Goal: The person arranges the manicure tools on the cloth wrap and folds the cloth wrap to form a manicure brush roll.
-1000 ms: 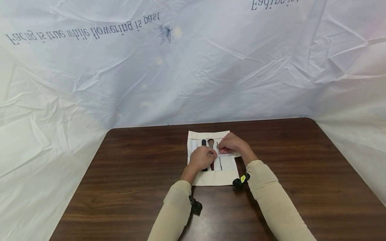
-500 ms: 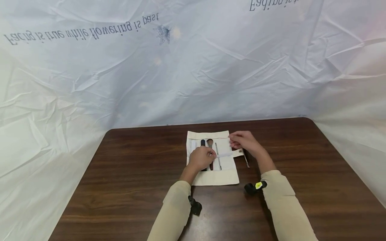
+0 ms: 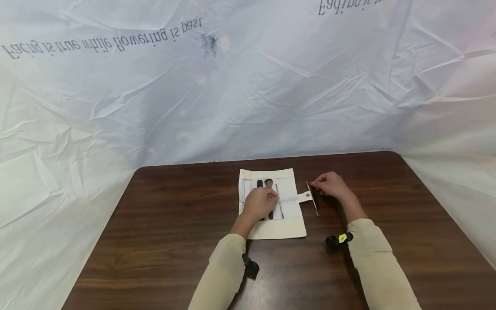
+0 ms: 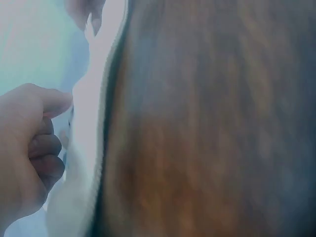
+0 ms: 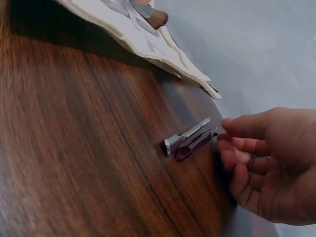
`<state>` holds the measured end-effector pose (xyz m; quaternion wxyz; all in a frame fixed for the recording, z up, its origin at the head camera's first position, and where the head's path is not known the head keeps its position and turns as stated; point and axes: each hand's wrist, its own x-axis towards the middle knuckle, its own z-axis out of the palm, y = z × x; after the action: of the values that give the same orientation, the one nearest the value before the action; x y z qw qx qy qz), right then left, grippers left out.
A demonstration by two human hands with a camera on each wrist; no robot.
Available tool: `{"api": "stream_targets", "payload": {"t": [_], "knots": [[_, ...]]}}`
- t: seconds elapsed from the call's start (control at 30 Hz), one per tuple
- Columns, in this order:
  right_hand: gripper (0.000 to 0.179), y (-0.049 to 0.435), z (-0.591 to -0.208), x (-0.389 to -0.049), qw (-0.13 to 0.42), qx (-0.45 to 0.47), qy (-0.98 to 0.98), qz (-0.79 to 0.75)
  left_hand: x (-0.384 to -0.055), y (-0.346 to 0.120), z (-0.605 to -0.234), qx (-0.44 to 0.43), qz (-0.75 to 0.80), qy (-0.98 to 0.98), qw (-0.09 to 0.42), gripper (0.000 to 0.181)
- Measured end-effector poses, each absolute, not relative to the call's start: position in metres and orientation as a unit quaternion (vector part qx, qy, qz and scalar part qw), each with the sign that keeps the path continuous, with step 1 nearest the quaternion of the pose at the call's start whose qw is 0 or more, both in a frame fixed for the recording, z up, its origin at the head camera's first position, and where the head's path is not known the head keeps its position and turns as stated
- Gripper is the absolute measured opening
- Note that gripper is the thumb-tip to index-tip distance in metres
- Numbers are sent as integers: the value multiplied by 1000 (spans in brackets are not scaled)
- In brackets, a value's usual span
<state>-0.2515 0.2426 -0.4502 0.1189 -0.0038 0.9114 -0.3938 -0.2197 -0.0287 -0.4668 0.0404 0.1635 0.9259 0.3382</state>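
Observation:
A cream fabric tool pouch (image 3: 277,232) lies unfolded on the table. My left hand (image 3: 258,204) is over its middle, thumb and index finger together, pinching a pale band (image 3: 288,199) that crosses the tools. In the pouch are a dark tool (image 3: 260,184), a makeup brush (image 3: 269,184) and a thin metal stick (image 3: 280,202). Right of the pouch lies a slim silver tool (image 5: 187,134) with a wider end; a dark reddish shape (image 5: 196,144) beside it may be a second tool or a reflection. My right hand (image 3: 331,185) has its partly bent fingers by the far end.
A snap tab (image 3: 305,196) sticks out from the pouch's right side towards the silver tool. The brown wooden table (image 3: 166,241) reaches back to a hanging white sheet (image 3: 248,86). A small dark camera is strapped at each wrist.
My right hand has moved from over the pouch to the right, past its edge, uncovering the thin stick, the snap tab and the silver tool. My left hand stays in place.

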Motion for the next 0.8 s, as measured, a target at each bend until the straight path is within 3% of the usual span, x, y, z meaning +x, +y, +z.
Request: {"api": "stream_targets", "payload": {"t": [0.27,0.47,0.63,0.8], "knots": [[25,235,-441,-253,161,10,922,-353,-220,-13,-463,176,300,935,71,21],[25,232,-440,-255,168,15,926,-337,-220,-11,-464,168,270,946,53,19],[25,232,-438,-255,164,7,932,-323,-221,-10,-468,161,280,945,50,16],[25,235,-438,-254,125,-3,937,-325,-222,-11,-470,148,311,937,53,14]]}}
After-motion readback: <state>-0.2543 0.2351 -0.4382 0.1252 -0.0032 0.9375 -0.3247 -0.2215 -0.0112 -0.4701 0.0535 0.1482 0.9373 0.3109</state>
